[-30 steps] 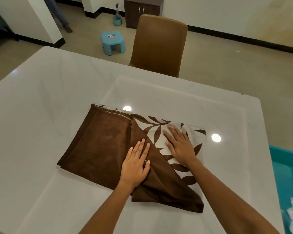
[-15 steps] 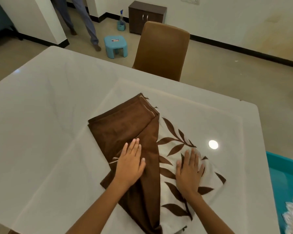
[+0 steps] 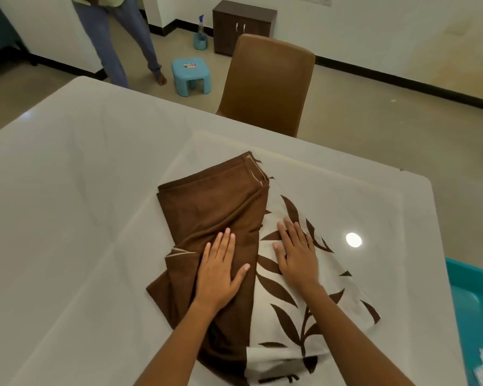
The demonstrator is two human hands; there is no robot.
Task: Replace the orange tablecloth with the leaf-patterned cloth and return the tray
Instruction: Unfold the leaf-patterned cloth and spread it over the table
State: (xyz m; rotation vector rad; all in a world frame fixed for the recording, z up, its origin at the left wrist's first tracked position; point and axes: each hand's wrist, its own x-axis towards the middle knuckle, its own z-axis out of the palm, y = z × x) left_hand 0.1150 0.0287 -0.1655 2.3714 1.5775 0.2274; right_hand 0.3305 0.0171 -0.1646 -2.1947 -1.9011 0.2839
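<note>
The folded leaf-patterned cloth [image 3: 285, 291] lies on the white table [image 3: 67, 204], toward the near edge and somewhat right of the middle, its lower end reaching the near edge. Its left part shows a plain brown side, bunched in soft folds with a stack of hemmed edges at the far end; its right part shows a pale face printed with brown leaves.

The left hand [image 3: 219, 274] rests palm down on the brown part, fingers straight and held close together, thumb spread out to the right. The right hand [image 3: 297, 253] lies flat on the leaf print just beside it, fingers straight and slightly fanned, thumb pointing left toward the brown fold. Neither hand grips the fabric; both press on it from above. The two hands sit near each other without touching.

A teal tray [image 3: 474, 307] shows past the right edge of the table, with something crinkled and silvery at its near end, too cut off to identify. A brown chair [image 3: 268, 82] stands at the far edge. Beyond it on the floor are a small blue stool [image 3: 191, 75], a spray bottle [image 3: 200, 37] in a container, and a dark cabinet [image 3: 243, 26]. A person's legs [image 3: 115, 43] stand near the far left corner.
</note>
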